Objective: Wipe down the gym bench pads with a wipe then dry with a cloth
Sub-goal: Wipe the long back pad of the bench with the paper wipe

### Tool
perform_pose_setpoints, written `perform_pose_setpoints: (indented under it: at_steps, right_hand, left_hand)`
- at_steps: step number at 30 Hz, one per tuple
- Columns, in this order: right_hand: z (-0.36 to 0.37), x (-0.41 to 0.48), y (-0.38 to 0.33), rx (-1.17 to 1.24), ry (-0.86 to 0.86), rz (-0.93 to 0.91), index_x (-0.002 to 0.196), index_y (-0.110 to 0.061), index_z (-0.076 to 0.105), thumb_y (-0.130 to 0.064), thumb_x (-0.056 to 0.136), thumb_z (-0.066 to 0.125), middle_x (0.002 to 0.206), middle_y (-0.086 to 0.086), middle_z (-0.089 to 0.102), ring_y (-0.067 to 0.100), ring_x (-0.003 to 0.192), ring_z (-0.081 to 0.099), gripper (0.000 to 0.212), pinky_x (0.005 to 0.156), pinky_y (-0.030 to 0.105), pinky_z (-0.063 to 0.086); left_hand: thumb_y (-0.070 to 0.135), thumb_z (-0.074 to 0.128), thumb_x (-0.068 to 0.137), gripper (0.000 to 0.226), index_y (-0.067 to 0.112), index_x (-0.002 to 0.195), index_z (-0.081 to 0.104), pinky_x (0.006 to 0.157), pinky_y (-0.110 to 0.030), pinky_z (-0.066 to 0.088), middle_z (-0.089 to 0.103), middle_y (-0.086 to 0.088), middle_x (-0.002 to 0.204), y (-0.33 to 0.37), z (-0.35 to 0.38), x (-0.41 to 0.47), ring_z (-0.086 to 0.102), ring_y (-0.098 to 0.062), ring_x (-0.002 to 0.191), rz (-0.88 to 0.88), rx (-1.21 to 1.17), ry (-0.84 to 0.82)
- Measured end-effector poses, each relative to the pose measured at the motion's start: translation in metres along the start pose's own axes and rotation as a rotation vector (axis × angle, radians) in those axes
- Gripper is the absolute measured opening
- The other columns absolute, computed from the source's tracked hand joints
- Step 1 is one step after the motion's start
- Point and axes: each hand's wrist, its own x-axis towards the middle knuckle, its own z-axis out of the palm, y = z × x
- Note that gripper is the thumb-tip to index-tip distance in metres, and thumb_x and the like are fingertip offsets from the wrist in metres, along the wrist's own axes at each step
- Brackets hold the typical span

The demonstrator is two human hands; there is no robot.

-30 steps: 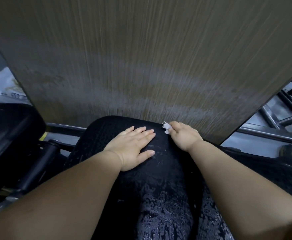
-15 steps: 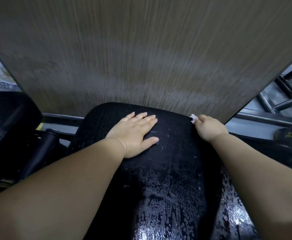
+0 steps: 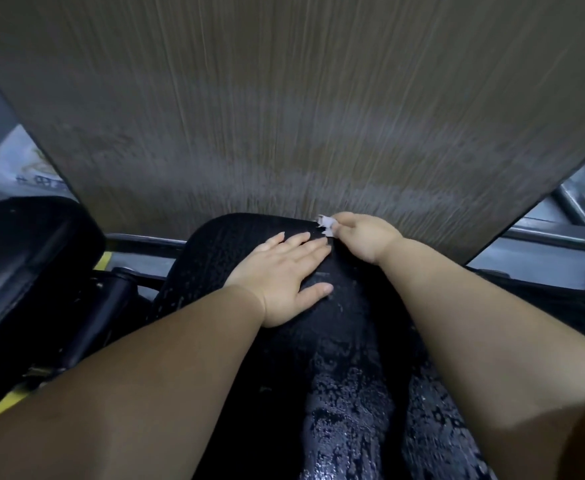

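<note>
Though wet, black bench pad (image 3: 346, 393); brown wood-grain wall (image 3: 284, 116) behind

Left hand (image 3: 286, 271) rests flat, fingers extended, on the wet black bench pad (image 3: 346, 393). Right hand (image 3: 364, 237) grips a small white wipe (image 3: 325, 226) at the pad's far edge, against a wood-grain panel (image 3: 284, 109).
</note>
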Motion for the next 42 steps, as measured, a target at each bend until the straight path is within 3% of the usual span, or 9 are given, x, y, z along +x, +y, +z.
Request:
perform_pose_setpoints:
  at_steps: [3, 7, 10, 14, 24, 28, 35, 39, 42]
  right_hand:
    - [-0.008, -0.019, 0.038, 0.005, 0.013, 0.083, 0.126, -0.027, 0.052, -0.041, 0.102, 0.031, 0.132, 0.001, 0.054, 0.024, 0.123, 0.047, 0.035, 0.091, 0.031, 0.033]
    - [-0.018, -0.055, 0.087, -0.019, 0.05, 0.202, 0.134, -0.021, 0.047, -0.04, 0.103, 0.028, 0.142, 0.007, 0.047, 0.028, 0.129, 0.043, 0.041, 0.097, 0.034, 0.033]
    - [-0.019, -0.068, 0.102, -0.052, 0.082, 0.252, 0.116, -0.019, 0.053, -0.039, 0.102, 0.028, 0.131, 0.011, 0.055, 0.029, 0.119, 0.049, 0.035, 0.09, 0.035, 0.036]
    - [-0.016, -0.059, 0.081, -0.101, 0.099, 0.275, 0.117, -0.012, 0.053, -0.035, 0.103, 0.026, 0.132, 0.013, 0.053, 0.031, 0.121, 0.048, 0.038, 0.095, 0.037, 0.037]
    - [0.015, 0.008, -0.058, -0.165, 0.059, -0.016, 0.121, -0.015, 0.053, -0.042, 0.102, 0.024, 0.132, 0.01, 0.054, 0.03, 0.121, 0.048, 0.044, 0.099, 0.041, 0.038]
    - [0.028, 0.022, -0.091, -0.175, 0.056, -0.108, 0.122, -0.016, 0.052, -0.04, 0.103, 0.022, 0.128, 0.007, 0.056, 0.029, 0.118, 0.05, 0.043, 0.094, 0.04, 0.039]
    - [0.02, 0.004, -0.056, -0.148, 0.087, -0.139, 0.118, -0.022, 0.053, -0.042, 0.102, 0.027, 0.123, 0.003, 0.058, 0.027, 0.115, 0.051, 0.037, 0.09, 0.038, 0.037]
    - [0.008, -0.016, -0.012, -0.13, 0.118, -0.013, 0.117, -0.024, 0.054, -0.045, 0.101, 0.027, 0.127, 0.004, 0.057, 0.027, 0.119, 0.049, 0.038, 0.094, 0.039, 0.037]
    - [0.007, -0.024, 0.008, -0.161, 0.157, 0.1, 0.111, -0.02, 0.054, -0.041, 0.102, 0.025, 0.126, 0.007, 0.057, 0.029, 0.117, 0.049, 0.037, 0.091, 0.039, 0.036]
  left_hand:
    - [0.063, 0.007, 0.091, 0.074, 0.028, 0.156, 0.004, 0.122, -0.034, -0.004, -0.001, 0.015, 0.162, -0.001, 0.001, 0.0, -0.007, -0.006, 0.148, -0.004, 0.005, -0.007]
    - [0.059, 0.014, 0.097, 0.068, 0.027, 0.156, 0.001, 0.121, -0.033, -0.005, -0.005, 0.014, 0.162, 0.001, 0.0, -0.007, -0.009, -0.006, 0.148, -0.043, 0.0, -0.016]
    - [0.064, 0.011, 0.094, 0.073, 0.028, 0.155, -0.003, 0.12, -0.031, -0.009, -0.01, 0.014, 0.161, -0.01, -0.001, -0.026, -0.013, -0.005, 0.147, -0.033, -0.004, -0.046]
    - [0.072, -0.006, 0.08, 0.086, 0.029, 0.155, -0.006, 0.116, -0.027, -0.015, -0.013, 0.016, 0.16, -0.039, -0.001, -0.066, -0.018, -0.001, 0.144, -0.062, 0.001, -0.038]
    - [0.072, -0.003, 0.076, 0.088, 0.033, 0.155, -0.002, 0.118, -0.031, -0.015, -0.009, 0.02, 0.16, -0.045, 0.002, -0.078, -0.014, -0.002, 0.146, -0.172, -0.05, 0.054]
    - [0.072, -0.001, 0.077, 0.088, 0.032, 0.155, 0.001, 0.118, -0.032, -0.014, -0.005, 0.02, 0.161, -0.047, 0.003, -0.074, -0.012, -0.003, 0.147, -0.174, -0.044, 0.056]
    - [0.072, -0.003, 0.077, 0.088, 0.032, 0.155, 0.001, 0.118, -0.031, -0.014, -0.005, 0.019, 0.161, -0.05, 0.002, -0.074, -0.011, -0.004, 0.147, -0.174, -0.026, 0.057]
    - [0.072, -0.004, 0.077, 0.088, 0.031, 0.155, 0.0, 0.117, -0.03, -0.014, -0.006, 0.018, 0.161, -0.049, 0.002, -0.074, -0.011, -0.005, 0.147, -0.175, -0.035, 0.069]
    - [0.069, 0.007, 0.089, 0.079, 0.029, 0.155, -0.002, 0.12, -0.032, -0.011, -0.007, 0.016, 0.161, -0.048, 0.002, -0.075, -0.012, -0.005, 0.147, -0.194, -0.032, 0.074]
